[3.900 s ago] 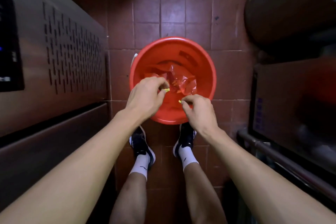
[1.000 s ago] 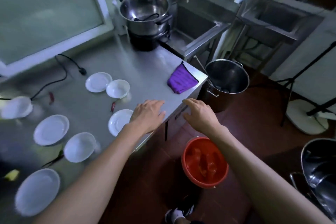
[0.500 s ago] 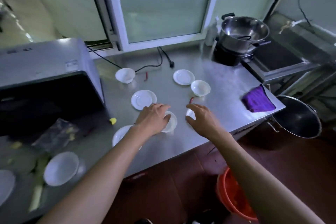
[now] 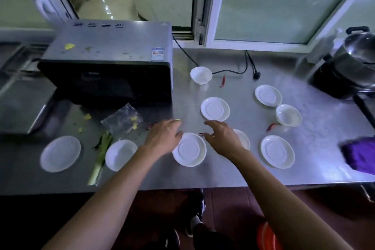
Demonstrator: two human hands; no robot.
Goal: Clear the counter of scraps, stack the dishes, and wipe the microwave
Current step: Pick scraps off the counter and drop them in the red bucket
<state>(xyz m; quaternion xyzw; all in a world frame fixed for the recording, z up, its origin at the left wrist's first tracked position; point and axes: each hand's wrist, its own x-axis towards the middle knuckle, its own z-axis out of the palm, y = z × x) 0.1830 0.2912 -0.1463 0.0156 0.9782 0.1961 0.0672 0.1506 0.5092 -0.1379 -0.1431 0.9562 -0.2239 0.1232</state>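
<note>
- Both my hands hover over the steel counter [image 4: 233, 170], fingers loosely spread, grasping nothing.
- My left hand [image 4: 163, 138] sits at nine o'clock of the near saucer [image 4: 189, 151], touching its rim or just above it; I cannot tell which.
- My right hand [image 4: 222, 138] is at the saucer's two o'clock.
- A small red chili [image 4: 200, 133] lies between the hands at the saucer's twelve o'clock rim, long axis running three-to-nine; the right fingertips are nearer, so I judge that hand takes it.
- More scraps remain: the green stalk [image 4: 100, 154], the plastic bag [image 4: 122, 121], bits atop the microwave [image 4: 107, 46].
</note>
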